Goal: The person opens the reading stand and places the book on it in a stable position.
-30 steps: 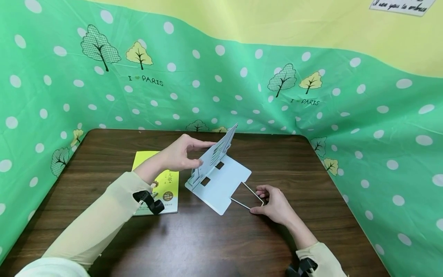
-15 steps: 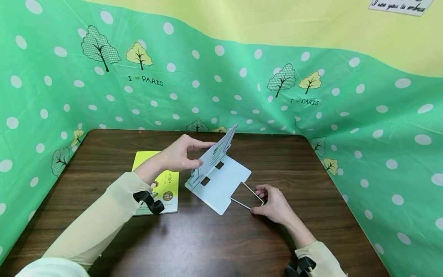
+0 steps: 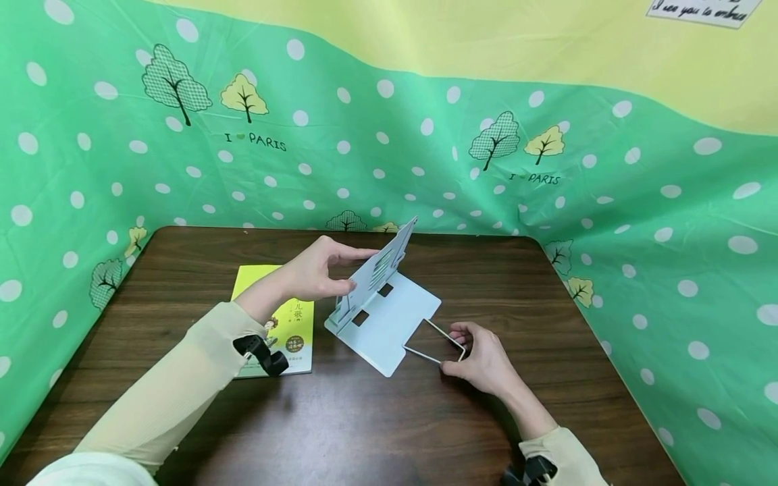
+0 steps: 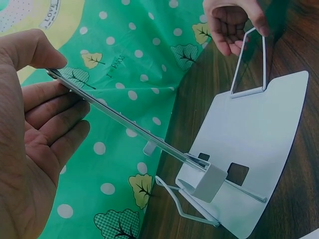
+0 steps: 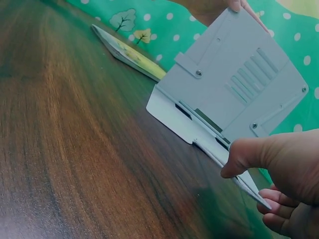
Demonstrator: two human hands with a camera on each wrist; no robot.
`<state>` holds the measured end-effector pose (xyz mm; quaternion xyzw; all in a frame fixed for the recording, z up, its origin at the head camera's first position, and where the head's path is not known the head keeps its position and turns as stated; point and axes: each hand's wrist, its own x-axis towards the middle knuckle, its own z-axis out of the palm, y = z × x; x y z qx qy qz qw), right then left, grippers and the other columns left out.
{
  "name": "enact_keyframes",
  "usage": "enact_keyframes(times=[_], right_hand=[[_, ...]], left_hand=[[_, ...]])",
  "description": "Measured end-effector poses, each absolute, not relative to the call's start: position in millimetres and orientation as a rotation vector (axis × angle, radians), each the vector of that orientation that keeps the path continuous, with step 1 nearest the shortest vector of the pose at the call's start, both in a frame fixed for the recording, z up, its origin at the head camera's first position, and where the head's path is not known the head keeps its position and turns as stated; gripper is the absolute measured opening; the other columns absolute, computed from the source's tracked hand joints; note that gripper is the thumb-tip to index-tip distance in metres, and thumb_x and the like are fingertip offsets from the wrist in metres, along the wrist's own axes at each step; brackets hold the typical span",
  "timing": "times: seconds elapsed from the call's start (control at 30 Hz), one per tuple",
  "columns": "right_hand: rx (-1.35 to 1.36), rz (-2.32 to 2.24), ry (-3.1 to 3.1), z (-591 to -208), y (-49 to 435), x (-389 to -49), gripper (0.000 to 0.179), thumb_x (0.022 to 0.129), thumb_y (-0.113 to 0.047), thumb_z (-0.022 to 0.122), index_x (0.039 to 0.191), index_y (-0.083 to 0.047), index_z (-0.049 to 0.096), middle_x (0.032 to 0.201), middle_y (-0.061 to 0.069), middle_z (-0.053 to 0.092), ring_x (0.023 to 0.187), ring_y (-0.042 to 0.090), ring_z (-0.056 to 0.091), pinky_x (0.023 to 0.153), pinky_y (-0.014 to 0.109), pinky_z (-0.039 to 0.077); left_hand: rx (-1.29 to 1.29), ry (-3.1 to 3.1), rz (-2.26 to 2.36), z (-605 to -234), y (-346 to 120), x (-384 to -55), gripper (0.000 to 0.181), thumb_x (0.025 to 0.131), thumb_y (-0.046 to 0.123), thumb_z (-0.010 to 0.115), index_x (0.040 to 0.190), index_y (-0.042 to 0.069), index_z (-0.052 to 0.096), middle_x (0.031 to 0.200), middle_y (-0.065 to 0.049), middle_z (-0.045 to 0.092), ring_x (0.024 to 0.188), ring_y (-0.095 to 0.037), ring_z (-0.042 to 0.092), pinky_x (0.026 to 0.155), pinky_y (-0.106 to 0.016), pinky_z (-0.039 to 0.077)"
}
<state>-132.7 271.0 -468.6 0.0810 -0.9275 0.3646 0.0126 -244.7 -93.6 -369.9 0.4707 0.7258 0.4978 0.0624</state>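
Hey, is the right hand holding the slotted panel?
No, the right hand pinches the wire loop, while the left hand holds the slotted panel.

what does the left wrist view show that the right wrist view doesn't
Only the left wrist view: a bent wire piece at the jointed end of the folding stand, and LOVE lettering.

Only the right wrist view: the row of slots in the stand's tilted panel, and the yellow book cover.

Both: the left hand gripping that panel, the right hand pinching a wire loop, wood-grain table, green dotted cloth.
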Motion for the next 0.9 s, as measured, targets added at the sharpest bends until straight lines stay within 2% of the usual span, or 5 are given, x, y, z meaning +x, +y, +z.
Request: enact_keyframes(times=[0.27, 0.6, 0.67, 0.83, 0.9], right_hand=[[0.26, 1.112, -2.856, -462.2, 269.3, -129.2, 0.064, 0.066, -0.008, 0.089, 0.125, 0.006, 0.068, 0.107, 0.009, 0.075, 0.1, 0.023, 0.067, 0.089, 0.042, 0.055], [0.304, 1.199, -2.722, -459.9, 268.1, -127.0, 0.061, 0.072, -0.008, 0.093, 0.127, 0.003, 0.069, 0.112, 0.012, 0.075, 0.103, 0.031, 0.067, 0.092, 0.051, 0.054], [0.321, 1.224, -2.684, -461.3, 268.7, -127.0, 0.06, 0.074, -0.009, 0.094, 0.127, 0.003, 0.069, 0.114, 0.012, 0.075, 0.105, 0.032, 0.067, 0.093, 0.048, 0.054], [0.349, 1.363, -2.565, -464.4, 267.7, -128.2, 0.06, 0.074, -0.009, 0.097, 0.126, 0.003, 0.07, 0.116, 0.013, 0.076, 0.109, 0.037, 0.066, 0.095, 0.028, 0.052], [0.353, 1.39, -2.526, -465.8, 266.7, -129.0, 0.06, 0.073, -0.01, 0.099, 0.126, 0.002, 0.071, 0.116, 0.013, 0.076, 0.109, 0.037, 0.066, 0.095, 0.026, 0.052]], left_hand=[[1.435, 2.189, 1.512, -372.1, -92.2, -244.4, 0.062, 0.084, -0.005, 0.065, 0.146, -0.005, 0.06, 0.132, -0.021, 0.069, 0.12, -0.024, 0.069, 0.104, -0.039, 0.054], [1.444, 2.178, 1.512, -373.2, -92.3, -244.6, 0.062, 0.084, -0.003, 0.064, 0.146, -0.006, 0.059, 0.131, -0.023, 0.07, 0.115, -0.023, 0.07, 0.101, -0.039, 0.056], [1.44, 2.177, 1.513, -373.2, -92.0, -244.6, 0.062, 0.084, -0.002, 0.064, 0.146, -0.006, 0.059, 0.131, -0.022, 0.069, 0.116, -0.023, 0.07, 0.102, -0.039, 0.055], [1.435, 2.187, 1.507, -373.0, -92.0, -244.4, 0.062, 0.085, -0.001, 0.065, 0.146, -0.006, 0.058, 0.132, -0.021, 0.07, 0.118, -0.023, 0.07, 0.103, -0.038, 0.054], [1.435, 2.191, 1.504, -372.5, -92.0, -244.0, 0.062, 0.085, -0.002, 0.065, 0.147, -0.006, 0.058, 0.132, -0.021, 0.07, 0.119, -0.023, 0.07, 0.104, -0.039, 0.054]])
